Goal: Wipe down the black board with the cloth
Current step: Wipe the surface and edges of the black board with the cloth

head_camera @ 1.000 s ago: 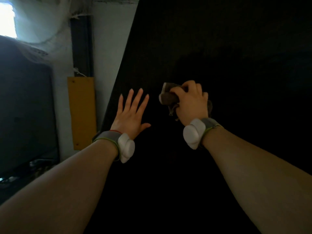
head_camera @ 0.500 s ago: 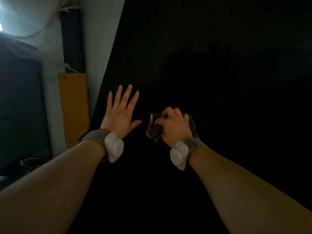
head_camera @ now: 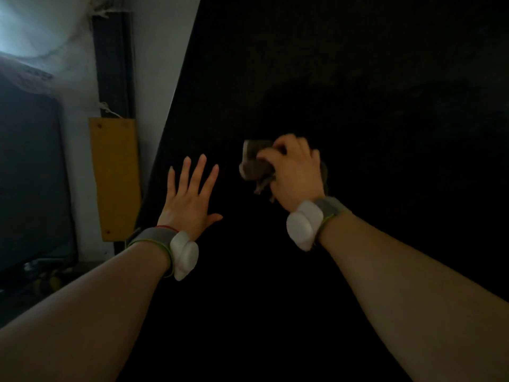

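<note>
The black board (head_camera: 371, 106) fills the right and middle of the head view, its left edge slanting from top centre down to the left. My right hand (head_camera: 296, 175) is closed around a crumpled grey-brown cloth (head_camera: 254, 166) and presses it against the board near the middle. My left hand (head_camera: 190, 199) lies flat on the board close to its left edge, fingers spread, holding nothing. Both wrists wear grey bands with white pods.
Left of the board is a pale wall with a dark vertical strip (head_camera: 114, 64) and a yellow-brown panel (head_camera: 115, 177). A large dark panel (head_camera: 30, 183) stands at the far left, with dim clutter (head_camera: 46, 277) below it.
My right hand with the cloth dropped down the board, then moved back up and to the right. My left hand has stayed flat near the board's left edge.
</note>
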{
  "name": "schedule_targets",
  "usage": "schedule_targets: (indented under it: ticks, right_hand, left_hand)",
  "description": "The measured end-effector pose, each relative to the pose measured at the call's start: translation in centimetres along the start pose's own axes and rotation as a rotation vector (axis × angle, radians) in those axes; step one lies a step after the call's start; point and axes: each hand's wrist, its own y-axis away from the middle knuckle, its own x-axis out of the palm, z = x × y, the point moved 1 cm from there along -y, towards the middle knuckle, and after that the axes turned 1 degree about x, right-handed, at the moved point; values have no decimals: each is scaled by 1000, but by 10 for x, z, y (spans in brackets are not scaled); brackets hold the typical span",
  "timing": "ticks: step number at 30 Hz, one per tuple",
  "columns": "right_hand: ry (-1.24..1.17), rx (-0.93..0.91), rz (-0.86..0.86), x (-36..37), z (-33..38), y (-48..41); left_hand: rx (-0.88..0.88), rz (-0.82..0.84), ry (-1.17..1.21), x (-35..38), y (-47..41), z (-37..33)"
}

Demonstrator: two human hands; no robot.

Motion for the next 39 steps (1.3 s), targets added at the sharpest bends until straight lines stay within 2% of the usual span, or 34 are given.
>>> schedule_targets:
  ticks: [2, 6, 18, 21, 26, 28, 31, 33, 36, 39]
  right_hand:
    - [-8, 81, -43, -9, -2, -20]
    - [29, 154, 85, 5, -2, -25]
    - [-8, -81, 302, 71, 5, 41]
    - [25, -90, 331, 78, 8, 55]
    - [77, -206, 519, 71, 4, 65]
    - [50, -182, 445, 56, 5, 56]
    - [-4, -33, 111, 29, 2, 28]
    - [-13, 84, -10, 16, -2, 6]
    - [6, 164, 26, 22, -5, -10]
    - [14, 154, 41, 40, -3, -3]
  left_hand:
    - [6, -16, -20, 1, -1, 0]
    - [7, -2, -9, 0, 0, 0]
    - [15, -1, 9, -14, 7, -9]
    - [18, 63, -4, -10, 21, -10]
    - [0, 121, -4, 0, 36, -10]
    - [-5, 127, 10, 2, 33, -10]
    - [-19, 109, -6, 7, 31, -9]
    - [0, 84, -2, 8, 32, -8]
    - [20, 71, -23, 11, 31, -7]
    - [11, 60, -24, 13, 32, -8]
